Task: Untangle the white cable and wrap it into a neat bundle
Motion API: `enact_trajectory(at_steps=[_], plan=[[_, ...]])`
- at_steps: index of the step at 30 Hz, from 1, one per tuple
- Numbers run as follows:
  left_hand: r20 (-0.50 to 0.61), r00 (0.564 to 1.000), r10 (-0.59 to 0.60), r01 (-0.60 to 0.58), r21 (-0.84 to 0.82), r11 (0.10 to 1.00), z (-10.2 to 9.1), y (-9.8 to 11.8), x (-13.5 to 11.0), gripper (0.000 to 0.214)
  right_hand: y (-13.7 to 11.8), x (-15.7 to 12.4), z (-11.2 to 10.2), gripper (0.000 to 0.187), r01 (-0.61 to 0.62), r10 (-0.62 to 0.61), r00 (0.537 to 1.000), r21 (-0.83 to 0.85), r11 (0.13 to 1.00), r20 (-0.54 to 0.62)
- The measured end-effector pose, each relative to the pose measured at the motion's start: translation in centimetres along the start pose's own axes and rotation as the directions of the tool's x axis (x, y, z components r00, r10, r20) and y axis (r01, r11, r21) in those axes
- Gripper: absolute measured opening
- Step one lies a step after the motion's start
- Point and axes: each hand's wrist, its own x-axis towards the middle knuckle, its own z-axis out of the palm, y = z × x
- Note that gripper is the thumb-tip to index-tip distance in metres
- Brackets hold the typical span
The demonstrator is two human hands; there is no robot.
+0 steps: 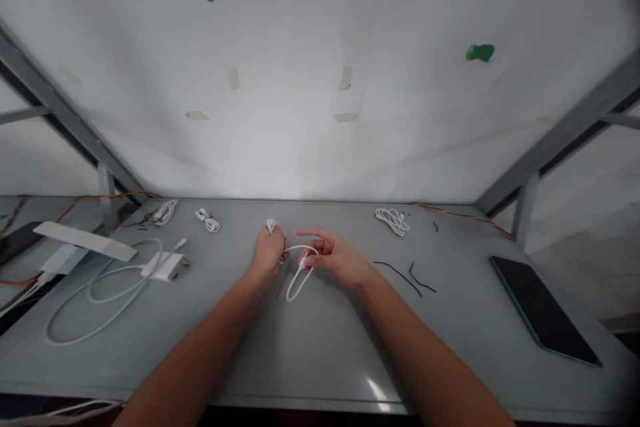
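Observation:
A white charging cable [295, 292] runs between my two hands above the middle of the grey table. My left hand [269, 250] is closed around its bundled part, and a few white coils poke out past the fingers. With thumb and fingers my right hand [330, 257] pinches the cable close to a plug end, its index finger stretched out to the left. A loose loop of the cable hangs between the hands. To the right of my right hand lie black twist ties [400, 277].
Coiled white cables lie at the back left [207, 220] and back right [393, 220]. A white charger [165, 267] with a looped cord is at left, near a white strip [85, 240]. A dark phone [543, 307] rests at right. Metal frame bars [565, 133] flank the table.

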Motion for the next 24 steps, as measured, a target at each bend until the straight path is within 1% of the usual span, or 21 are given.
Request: enact_trajectory(at_steps=[2, 3, 5, 8, 11, 13, 14, 16, 18, 21, 23, 24], plan=[[0.015, 1.000, 0.001, -0.001, -0.007, 1.000, 0.0, 0.4, -0.2, 0.026, -0.4, -0.1, 0.0, 0.048, 0.023, -0.022, 0.998, 0.006, 1.000, -0.061], [0.013, 1.000, -0.013, 0.014, -0.037, 0.999, 0.1, 0.6, -0.3, 0.025, -0.6, -0.2, -0.2, 0.043, 0.036, -0.034, 0.993, 0.013, 0.999, -0.111], [0.044, 0.999, -0.021, 0.024, -0.087, 0.996, 0.1, 1.2, -0.6, 0.025, -0.7, 0.0, -0.6, 0.038, 0.059, -0.048, 0.974, 0.040, 0.997, -0.223], [0.127, 0.992, 0.002, 0.014, -0.124, 0.992, 0.3, 2.0, -1.2, 0.028, -0.4, 0.4, -1.5, 0.039, 0.091, -0.046, 0.916, 0.094, 0.991, -0.399], [0.213, 0.977, 0.019, 0.003, -0.101, 0.995, 0.5, 2.3, -1.9, 0.031, 0.2, 1.0, -2.2, 0.036, 0.111, -0.024, 0.849, 0.135, 0.985, -0.528], [0.265, 0.964, 0.010, 0.006, -0.059, 0.998, 0.8, 2.1, -2.3, 0.035, 0.6, 1.3, -2.4, 0.036, 0.122, -0.024, 0.823, 0.136, 0.983, -0.567], [0.282, 0.959, 0.010, 0.001, -0.039, 0.999, 0.9, 2.0, -2.5, 0.037, 0.7, 1.4, -2.4, 0.038, 0.120, -0.028, 0.821, 0.124, 0.985, -0.570], [0.281, 0.959, 0.025, -0.022, -0.013, 1.000, 1.2, 1.7, -2.6, 0.041, 0.8, 1.5, -2.5, 0.042, 0.114, -0.045, 0.821, 0.086, 0.990, -0.569], [0.251, 0.967, 0.050, -0.048, -0.014, 0.999, 1.3, 1.7, -2.6, 0.044, 0.8, 1.5, -2.6, 0.043, 0.116, -0.064, 0.808, 0.050, 0.992, -0.585], [0.236, 0.970, 0.059, -0.055, -0.024, 0.998, 1.2, 2.0, -2.5, 0.045, 1.1, 1.7, -2.9, 0.038, 0.117, -0.101, 0.771, -0.017, 0.993, -0.628], [0.260, 0.964, 0.050, -0.042, -0.035, 0.999, 1.1, 2.4, -2.5, 0.046, 1.3, 1.8, -2.9, 0.033, 0.112, -0.128, 0.763, -0.065, 0.992, -0.634], [0.279, 0.959, 0.044, -0.034, -0.038, 0.999, 1.0, 2.6, -2.6, 0.047, 1.4, 1.9, -2.9, 0.031, 0.114, -0.140, 0.767, -0.081, 0.990, -0.627]])
